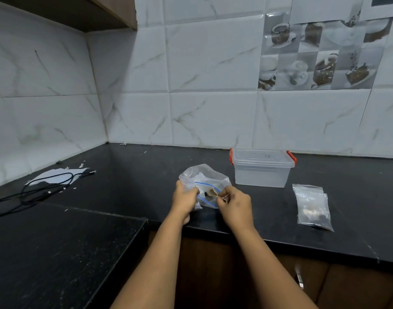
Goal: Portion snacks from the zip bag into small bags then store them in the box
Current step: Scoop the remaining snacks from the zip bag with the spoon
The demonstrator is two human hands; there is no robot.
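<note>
A clear zip bag with a blue zip line rests on the black counter near its front edge. Its mouth gapes towards me and a few pale and dark snack pieces show inside. My left hand grips the left side of the mouth. My right hand pinches the right side of it. Small clear bags lie flat to the right, with some snacks in them. A clear plastic box with red clips and its lid on stands behind, near the wall.
A black cable lies coiled over a sheet of white paper at the left of the counter. Tiled walls meet at the back left corner. A lower black slab juts out at front left.
</note>
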